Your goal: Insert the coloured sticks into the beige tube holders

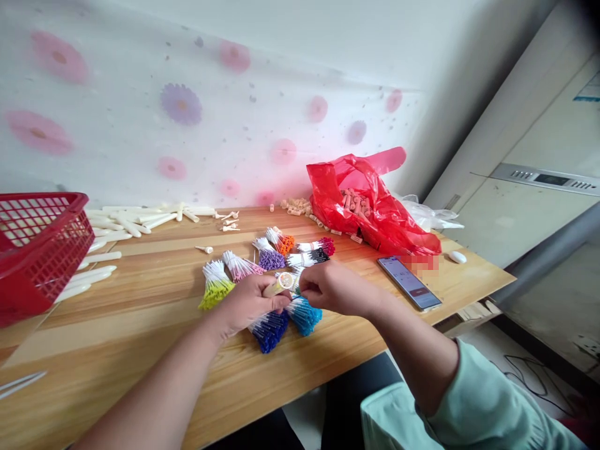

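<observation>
My left hand (253,304) is wrapped round a cream plastic tube (272,289), whose round open end (285,281) faces up and to the right. Close beside that end is my right hand (335,289), its fingers pinched together; what they hold, if anything, is hidden. Around and beneath both hands lie bundles of thin sticks with coloured ends: yellow (216,286), pink (241,267), purple (269,255), orange (280,240), red (319,246), black (309,257), dark blue (269,331) and light blue (305,315).
A red basket (56,250) stands at the left, near a pile of cream tubes (135,220). Small pale parts (229,221) lie at the back. At right are a red plastic bag (384,212) with pinkish pieces (357,203), a phone (409,282) and a white oval object (457,257).
</observation>
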Demonstrator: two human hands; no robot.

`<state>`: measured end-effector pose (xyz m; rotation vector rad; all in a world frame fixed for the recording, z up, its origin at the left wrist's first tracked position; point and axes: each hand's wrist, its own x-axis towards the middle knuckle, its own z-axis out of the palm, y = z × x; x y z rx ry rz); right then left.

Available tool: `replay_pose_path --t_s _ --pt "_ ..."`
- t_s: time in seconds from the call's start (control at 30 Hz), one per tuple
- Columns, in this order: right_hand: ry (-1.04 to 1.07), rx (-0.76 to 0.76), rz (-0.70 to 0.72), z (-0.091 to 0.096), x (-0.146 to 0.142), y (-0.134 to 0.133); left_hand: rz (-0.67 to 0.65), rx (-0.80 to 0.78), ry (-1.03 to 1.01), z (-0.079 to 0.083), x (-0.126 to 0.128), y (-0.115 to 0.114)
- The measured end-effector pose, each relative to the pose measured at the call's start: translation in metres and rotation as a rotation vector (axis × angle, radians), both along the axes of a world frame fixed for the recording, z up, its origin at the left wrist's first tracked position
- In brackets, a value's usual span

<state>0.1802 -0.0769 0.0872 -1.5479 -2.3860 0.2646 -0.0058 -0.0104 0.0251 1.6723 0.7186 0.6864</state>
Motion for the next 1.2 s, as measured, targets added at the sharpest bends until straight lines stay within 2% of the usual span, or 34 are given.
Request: replay_pose_path --t_s 0.1,0.17,0.23,0.3,0.37,0.53,0.8,0.9,1.0,1.1,1.2 --pt "0.411 -0.015 0.047 -0.009 0.0 0.022 -0.008 0.052 0.05 0.005 -0.007 0.004" --pt "0.766 -0.151 0.099 -0.016 0.0 0.036 0.027 0.077 -0.021 0.007 -0.011 0.007" --pt "1.061 -0.292 0.159 -0.021 -0.002 0.048 0.056 0.024 -0.131 0.009 -0.015 0.008" --pt "1.238 -0.369 0.199 -0.026 -0.006 0.058 0.072 -0.057 -0.224 0.01 -0.017 0.008" --pt "1.318 -0.408 0.234 -0.029 -0.013 0.065 0.073 -0.109 -0.278 0.011 -0.017 0.007" --pt "1.356 -0.38 0.275 -0.035 -0.025 0.07 0.078 -0.185 -0.331 0.01 -0.015 0.008" --pt "1.357 -0.289 0.221 -0.045 -0.018 0.062 0.088 -0.325 -0.396 -0.001 -0.009 0.008" --pt "1.297 -0.201 0.219 -0.046 -0.018 0.059 0.072 -0.388 -0.443 -0.002 -0.005 0.005" --pt "1.168 -0.036 0.206 -0.044 -0.018 0.059 0.084 -0.392 -0.437 -0.006 -0.005 0.005" --pt "0.943 0.198 0.197 -0.032 -0.012 0.053 0.139 -0.212 -0.314 -0.008 -0.009 0.012" --pt "0.815 0.454 0.187 -0.012 0.003 0.03 0.285 0.189 -0.114 -0.005 -0.014 0.02"
